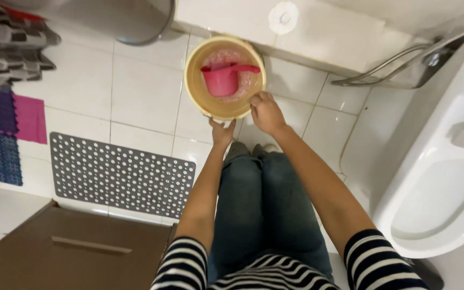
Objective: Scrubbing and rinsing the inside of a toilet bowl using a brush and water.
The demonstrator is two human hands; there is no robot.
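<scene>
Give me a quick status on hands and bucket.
Left hand and right hand grip round yellow plastic bucket rim. Pink plastic scoop inside. Nothing blocking.

No packages, labels, signs or screens visible anywhere in this bathroom view.

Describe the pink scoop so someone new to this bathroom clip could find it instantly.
Start at the white toilet on the right, then look across the tiled floor to the round yellow bucket both hands grip. The pink scoop sits inside it, the only pink, handled item among the suds.
</scene>
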